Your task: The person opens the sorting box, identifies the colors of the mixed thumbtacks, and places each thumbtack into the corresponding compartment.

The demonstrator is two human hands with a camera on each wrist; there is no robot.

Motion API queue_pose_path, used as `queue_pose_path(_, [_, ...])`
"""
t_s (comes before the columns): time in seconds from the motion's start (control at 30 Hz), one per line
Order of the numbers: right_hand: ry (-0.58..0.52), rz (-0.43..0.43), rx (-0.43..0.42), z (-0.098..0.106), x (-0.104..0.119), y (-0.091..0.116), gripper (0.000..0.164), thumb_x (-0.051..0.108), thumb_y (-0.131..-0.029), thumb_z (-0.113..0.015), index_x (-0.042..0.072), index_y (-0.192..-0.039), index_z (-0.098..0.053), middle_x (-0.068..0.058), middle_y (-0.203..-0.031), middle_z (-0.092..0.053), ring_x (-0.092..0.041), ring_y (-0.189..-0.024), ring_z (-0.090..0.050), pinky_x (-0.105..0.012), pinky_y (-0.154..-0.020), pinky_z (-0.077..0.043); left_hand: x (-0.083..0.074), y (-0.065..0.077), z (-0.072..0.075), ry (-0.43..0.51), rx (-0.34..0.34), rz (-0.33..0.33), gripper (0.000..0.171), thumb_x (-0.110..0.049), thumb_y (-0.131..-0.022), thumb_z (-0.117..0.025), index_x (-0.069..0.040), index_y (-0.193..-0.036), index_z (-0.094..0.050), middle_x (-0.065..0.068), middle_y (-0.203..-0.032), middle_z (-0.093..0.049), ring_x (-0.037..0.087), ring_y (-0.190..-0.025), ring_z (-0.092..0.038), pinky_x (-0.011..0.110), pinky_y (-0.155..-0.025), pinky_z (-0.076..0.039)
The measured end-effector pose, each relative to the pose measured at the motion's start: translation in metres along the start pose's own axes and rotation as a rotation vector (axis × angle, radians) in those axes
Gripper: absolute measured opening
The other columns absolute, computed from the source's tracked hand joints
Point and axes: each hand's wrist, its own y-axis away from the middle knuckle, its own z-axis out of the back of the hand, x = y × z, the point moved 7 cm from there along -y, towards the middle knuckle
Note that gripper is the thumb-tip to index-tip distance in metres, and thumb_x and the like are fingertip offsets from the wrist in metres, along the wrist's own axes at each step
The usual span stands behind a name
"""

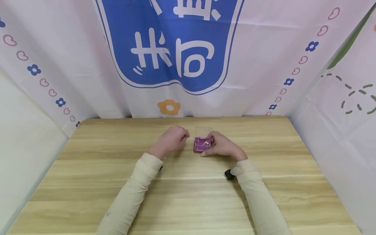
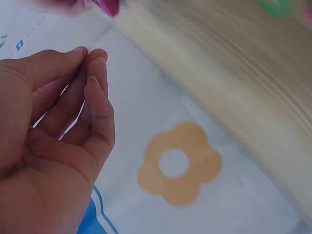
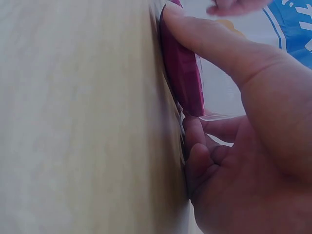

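A small purple compartment case [image 1: 202, 144] lies on the wooden table with its clear lid [image 1: 203, 131] swung back behind it. Some small pale and pink bits show in its back right part. My right hand [image 1: 221, 145] grips the case from the right, thumb along the near side [image 3: 183, 68] and fingers at the far side. To the left of the case, my left hand [image 1: 173, 138] hovers apart from it. In the left wrist view, that hand's thumb and fingertips [image 2: 97, 61] meet in a pinch; I see no definite thing between them.
The wooden table [image 1: 188, 195] ends at a printed cloth [image 1: 249, 104] hanging behind it. A green translucent thing [image 2: 275, 6] and a bit of pink [image 2: 308, 9] show at the left wrist view's top right corner. A black wrist device [image 1: 229, 174] sits by the right cuff.
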Motion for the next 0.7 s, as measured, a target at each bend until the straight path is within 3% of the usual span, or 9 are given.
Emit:
queue_pose_path(0.07, [0.007,0.001,-0.005,0.003,0.001,-0.001,0.07,0.04,-0.057,-0.088,0.006,-0.105,-0.05,-0.01,-0.091,-0.054,-0.02,-0.079,-0.05,-0.035,-0.066,-0.049,0.006,0.009,0.006,-0.001,-0.006,0.007,0.02,0.002,-0.086,-0.055,-0.004,-0.093,-0.073,0.007,-0.093,-0.071,0.016,-0.083,-0.062,0.034,-0.077,-0.054])
queue_pose_path(0.17, [0.019,0.0,-0.004,0.004,0.003,-0.003,0.069,0.039,-0.058,-0.088,0.006,-0.105,-0.049,-0.01,-0.092,-0.054,-0.02,-0.081,-0.05,-0.035,-0.068,-0.049,0.015,0.024,0.012,-0.015,-0.005,0.005,0.02,0.001,-0.088,-0.054,-0.007,-0.079,-0.07,0.002,-0.077,-0.066,0.013,-0.071,-0.056,0.031,-0.067,-0.052])
queue_pose_path(0.33, [0.019,-0.006,0.004,0.003,0.004,-0.001,0.07,0.038,-0.059,-0.088,0.005,-0.107,-0.049,-0.01,-0.093,-0.054,-0.021,-0.082,-0.05,-0.035,-0.069,-0.049,0.022,0.045,0.016,-0.043,-0.01,-0.044,0.032,0.005,-0.083,-0.051,-0.013,-0.057,-0.045,-0.002,-0.056,-0.035,0.011,-0.056,-0.034,0.028,-0.051,-0.033])
queue_pose_path(0.43, [0.014,-0.015,0.004,0.002,0.004,0.0,0.07,0.039,-0.059,-0.087,0.006,-0.107,-0.049,-0.01,-0.094,-0.053,-0.021,-0.083,-0.05,-0.035,-0.069,-0.048,0.025,0.059,0.02,-0.028,-0.001,-0.049,0.031,0.006,-0.08,-0.053,-0.013,-0.057,-0.046,-0.003,-0.056,-0.037,0.01,-0.055,-0.036,0.028,-0.051,-0.034])
queue_pose_path(0.57, [0.011,-0.022,0.003,0.0,0.003,0.002,0.07,0.039,-0.059,-0.087,0.006,-0.108,-0.049,-0.01,-0.094,-0.053,-0.021,-0.083,-0.049,-0.035,-0.069,-0.048,0.032,0.08,0.024,-0.021,0.006,-0.029,0.025,0.002,-0.081,-0.062,-0.013,-0.061,-0.059,-0.005,-0.06,-0.05,0.009,-0.057,-0.043,0.029,-0.054,-0.042])
queue_pose_path(0.7, [0.015,-0.027,0.003,0.001,0.004,0.003,0.07,0.039,-0.06,-0.087,0.006,-0.108,-0.049,-0.01,-0.095,-0.052,-0.022,-0.083,-0.048,-0.036,-0.07,-0.047,0.038,0.098,0.028,-0.022,0.011,-0.018,0.035,0.004,-0.076,-0.06,-0.017,-0.053,-0.046,-0.007,-0.055,-0.037,0.007,-0.052,-0.032,0.026,-0.05,-0.033])
